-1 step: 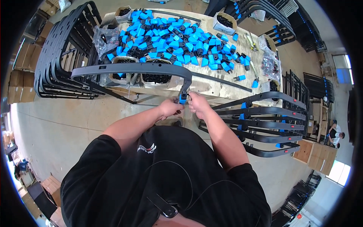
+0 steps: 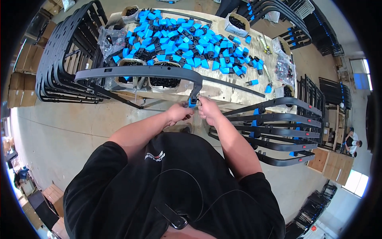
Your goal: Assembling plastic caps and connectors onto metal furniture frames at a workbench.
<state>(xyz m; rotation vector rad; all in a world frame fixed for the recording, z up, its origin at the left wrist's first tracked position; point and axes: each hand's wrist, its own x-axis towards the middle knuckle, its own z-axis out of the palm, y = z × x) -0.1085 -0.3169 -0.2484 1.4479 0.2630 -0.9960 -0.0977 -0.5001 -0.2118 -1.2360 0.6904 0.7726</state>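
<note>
A dark grey curved tubular frame (image 2: 139, 72) lies across the near edge of the table, its bent end pointing down toward me. On that end sits a blue-and-black plastic bracket (image 2: 192, 102). My left hand (image 2: 180, 113) is closed on the bracket from its left and lower side, fingers curled. From the right, my right hand (image 2: 208, 108) is closed with its fingertips against the bracket's side; whatever it pinches is too small or hidden to make out.
A plywood table (image 2: 230, 89) carries a heap of blue-and-black brackets (image 2: 187, 44), boxes of small black parts (image 2: 165, 82), and a loose dark bar (image 2: 234, 86). Stacked frames stand left (image 2: 59, 59) and right (image 2: 278, 129). Another person (image 2: 352, 142) is far right.
</note>
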